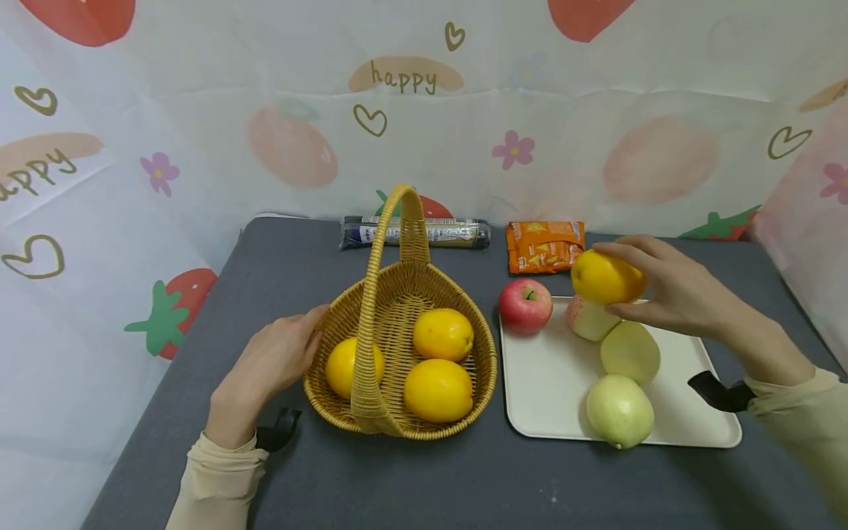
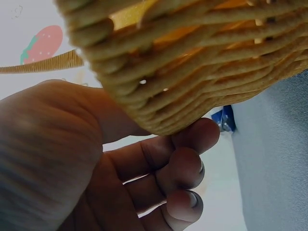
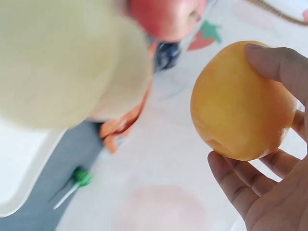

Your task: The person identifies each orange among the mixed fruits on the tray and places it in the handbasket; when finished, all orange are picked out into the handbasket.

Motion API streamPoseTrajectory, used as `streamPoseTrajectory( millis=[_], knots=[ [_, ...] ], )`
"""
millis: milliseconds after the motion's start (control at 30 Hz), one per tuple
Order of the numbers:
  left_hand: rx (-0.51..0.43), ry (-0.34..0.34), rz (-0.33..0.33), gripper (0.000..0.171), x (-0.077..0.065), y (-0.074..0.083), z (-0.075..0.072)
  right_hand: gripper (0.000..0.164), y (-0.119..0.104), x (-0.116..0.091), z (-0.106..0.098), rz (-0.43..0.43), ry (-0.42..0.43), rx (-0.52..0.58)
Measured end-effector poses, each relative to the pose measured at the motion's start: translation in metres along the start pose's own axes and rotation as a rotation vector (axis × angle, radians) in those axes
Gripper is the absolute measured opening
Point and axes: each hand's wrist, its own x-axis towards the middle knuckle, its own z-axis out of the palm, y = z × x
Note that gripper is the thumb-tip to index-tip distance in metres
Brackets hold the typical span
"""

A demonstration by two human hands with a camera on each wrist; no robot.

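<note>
My left hand (image 1: 276,355) holds the left rim of a wicker basket (image 1: 486,346) with a tall arched handle; in the left wrist view its fingers (image 2: 185,166) curl beside the weave. Inside the basket lie three yellow lemons, one left of the handle's base (image 1: 341,368) and two on the right (image 1: 438,390). Over the back of a white tray (image 1: 546,397), my right hand (image 1: 682,287) pinches another lemon (image 3: 240,101) between thumb and fingers. Below it a pale pinkish peach (image 1: 588,318) is partly covered. Two pale green pears (image 1: 619,411) sit nearer on the tray.
A red apple (image 1: 525,306) sits at the tray's back left corner. Behind are an orange snack packet (image 1: 546,247) and a long dark wrapped packet (image 1: 457,233). A green lollipop (image 3: 82,177) lies beyond the tray. Printed cloth (image 1: 424,140) hangs along the back.
</note>
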Motion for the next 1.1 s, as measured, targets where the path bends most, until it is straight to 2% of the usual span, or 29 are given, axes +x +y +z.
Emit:
streamPoseTrajectory(
  millis=[267, 433, 767, 1100],
  knots=[
    [0.014, 0.008, 0.014, 0.038, 0.001, 0.001, -0.001, 0.078, -0.037, 0.029, 0.003, -0.173, 0.057, 0.004],
    [0.015, -0.002, 0.012, 0.039, 0.002, 0.001, -0.002, 0.076, -0.054, 0.048, 0.011, -0.266, 0.052, 0.041],
    [0.003, 0.003, 0.019, 0.037, 0.001, -0.001, 0.001, 0.076, -0.087, 0.075, 0.029, -0.286, -0.028, 0.042],
    [0.0, -0.02, -0.001, 0.039, 0.002, -0.001, 0.002, 0.072, -0.11, 0.097, 0.054, -0.296, -0.111, 0.111]
  ],
)
